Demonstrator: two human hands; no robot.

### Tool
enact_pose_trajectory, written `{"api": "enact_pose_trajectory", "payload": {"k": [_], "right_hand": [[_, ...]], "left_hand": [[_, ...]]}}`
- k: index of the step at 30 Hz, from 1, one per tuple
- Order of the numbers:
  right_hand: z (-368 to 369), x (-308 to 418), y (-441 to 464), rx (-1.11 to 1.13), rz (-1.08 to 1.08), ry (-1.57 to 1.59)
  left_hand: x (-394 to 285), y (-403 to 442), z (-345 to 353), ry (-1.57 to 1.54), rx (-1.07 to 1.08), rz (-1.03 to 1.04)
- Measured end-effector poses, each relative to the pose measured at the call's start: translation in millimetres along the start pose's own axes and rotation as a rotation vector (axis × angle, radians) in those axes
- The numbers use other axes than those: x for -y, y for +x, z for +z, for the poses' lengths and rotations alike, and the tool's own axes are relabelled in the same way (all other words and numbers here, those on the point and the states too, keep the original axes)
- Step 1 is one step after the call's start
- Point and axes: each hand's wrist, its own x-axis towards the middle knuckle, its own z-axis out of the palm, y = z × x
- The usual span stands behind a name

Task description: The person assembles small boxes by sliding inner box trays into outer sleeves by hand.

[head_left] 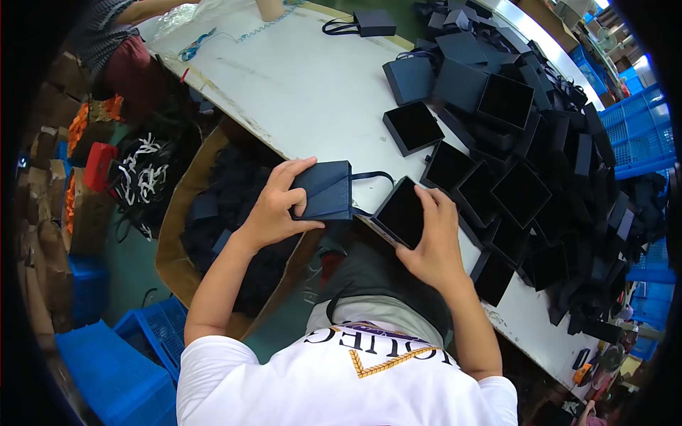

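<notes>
My left hand (271,204) grips a small dark blue box (328,186) at the table's near edge, with fingers and thumb around its left side. In my right hand (439,245) is a box tray (403,214), tilted, with a black inside facing up. A dark ribbon (372,175) arches from the box in my left hand toward the tray. The two pieces are a short way apart. Whether the ribbon is fixed to both pieces, I cannot tell.
A large pile of dark boxes (522,186) covers the right of the white table (284,92). A ribbon-handled box (374,23) lies at the back. Below left stands an open carton (170,245) holding dark pieces, near blue crates (114,369). Another person (131,60) is at upper left.
</notes>
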Motion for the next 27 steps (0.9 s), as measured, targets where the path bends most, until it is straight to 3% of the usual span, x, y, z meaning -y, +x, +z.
{"api": "enact_pose_trajectory", "payload": {"k": [5, 10, 16, 19, 27], "right_hand": [[13.7, 15.1, 29.5, -0.237, -0.051, 0.091], [56.9, 6.4, 59.4, -0.199, -0.081, 0.099], [37.2, -6.3, 52.3, 0.065, -0.242, 0.264], [26.2, -16.9, 47.7, 0.179, -0.24, 0.344], [10.2, -23.8, 47.0, 0.338, -0.293, 0.385]], "left_hand": [[-2.0, -5.6, 11.8, -0.041, -0.029, -0.042], [-8.4, -5.1, 23.6, 0.035, -0.1, -0.03], [3.2, 5.3, 14.5, 0.058, 0.022, 0.011], [6.9, 8.8, 12.0, -0.051, 0.071, -0.079], [7.0, 12.3, 15.9, -0.163, 0.257, -0.026]]}}
